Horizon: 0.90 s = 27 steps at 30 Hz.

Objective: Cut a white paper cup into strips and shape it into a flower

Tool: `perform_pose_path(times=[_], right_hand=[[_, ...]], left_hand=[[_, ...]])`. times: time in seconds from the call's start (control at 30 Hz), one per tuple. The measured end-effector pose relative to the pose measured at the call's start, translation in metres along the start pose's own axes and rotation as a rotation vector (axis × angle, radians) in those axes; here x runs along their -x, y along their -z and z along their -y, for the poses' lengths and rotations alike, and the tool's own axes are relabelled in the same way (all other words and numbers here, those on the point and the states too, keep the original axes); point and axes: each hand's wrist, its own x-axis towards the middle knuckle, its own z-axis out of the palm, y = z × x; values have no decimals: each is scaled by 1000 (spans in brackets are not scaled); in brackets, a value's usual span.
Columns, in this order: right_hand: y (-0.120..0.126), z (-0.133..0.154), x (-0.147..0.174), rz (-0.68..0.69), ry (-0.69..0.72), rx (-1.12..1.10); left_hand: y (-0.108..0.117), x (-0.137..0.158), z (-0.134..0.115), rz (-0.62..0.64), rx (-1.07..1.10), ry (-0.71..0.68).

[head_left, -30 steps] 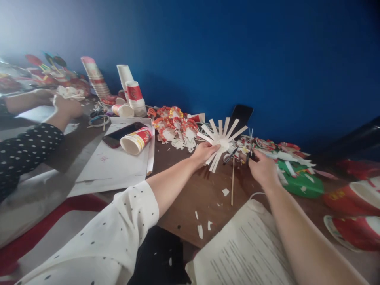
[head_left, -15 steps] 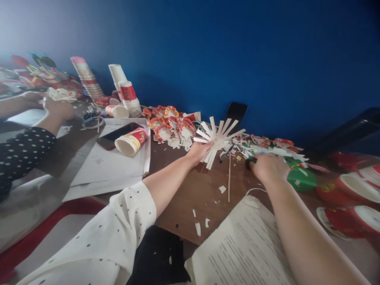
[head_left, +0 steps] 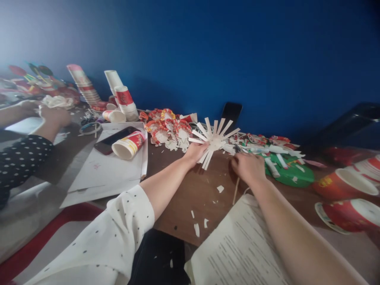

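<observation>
My left hand (head_left: 196,152) is closed on the edge of a paper cup cut into strips (head_left: 215,143), which fan out flat around its round base. To its right, my right hand (head_left: 249,168) is closed, with its back to me. A thin wooden stick (head_left: 236,192) slants out from under its fingers, so the grip itself is hidden. A small dark tip shows just past the fingertips, too blurred to name. White paper scraps (head_left: 220,189) lie on the brown table (head_left: 184,198) below my hands.
Cut red-and-white cup pieces (head_left: 169,128) heap behind my left hand. A tipped paper cup (head_left: 128,145) and a phone (head_left: 104,145) rest on white sheets. Stacked cups (head_left: 126,103) stand by the wall. A printed cloth bag (head_left: 237,245) lies in front. Another person's hands (head_left: 55,116) work at left.
My right hand has moved left, from beside the green round piece to the stick. The stick has shifted right and tilted. My left hand keeps its hold on the cut cup.
</observation>
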Motion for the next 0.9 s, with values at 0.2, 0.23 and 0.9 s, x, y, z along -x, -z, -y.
perform_pose_path(times=[0.2,0.23,0.9], right_hand=[[3,0,-2,-137,-123,-738],[2,5,-3,-72,-157,-954],[-1,30,-11,-187,-836,-2232]], left_hand=[[-3,1,2,79,-143,-89],[-4,1,3,132,-136,-127],[-18,21,-10,141,222,385]])
